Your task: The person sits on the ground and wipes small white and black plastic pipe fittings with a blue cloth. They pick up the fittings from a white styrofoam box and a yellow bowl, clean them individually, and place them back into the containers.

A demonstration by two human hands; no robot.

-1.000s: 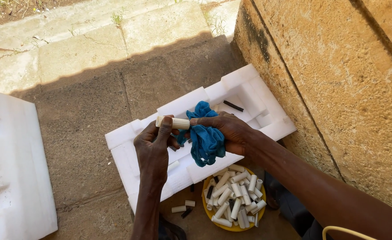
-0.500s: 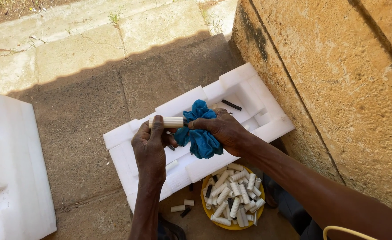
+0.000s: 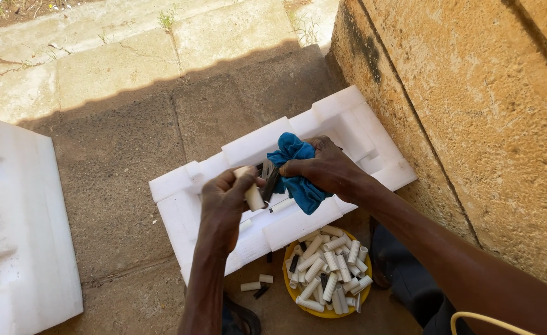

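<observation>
At the far left edge of the paved floor [image 3: 118, 161], a second white foam slab [image 3: 19, 229] is lying with a few loose tubes on it; you are leaving it alone, well apart from your hands. Moving right, your left hand [image 3: 227, 201] is curling shut around a short white tube [image 3: 253, 193], pinching it between thumb and fingers just above the near-left part of the white foam tray [image 3: 348, 121] that is resting on the floor. Keep that grip firm but near one end, so most of the tube's surface is staying exposed. Between your hands a small dark piece [image 3: 269, 180] is showing; what it is I cannot tell. Your right hand [image 3: 326, 170] is closing tightly on a bunched blue cloth [image 3: 295, 167], held touching the tube's end, over the tray's middle. Judging from this, you are wiping the tube: turn it slowly with the left while the cloth is pressing all round. Below the tray's near edge, the yellow bowl [image 3: 329, 312] is holding a heap of similar white tubes, and a few loose pieces [image 3: 255, 285] are lying on the floor beside it.
</observation>
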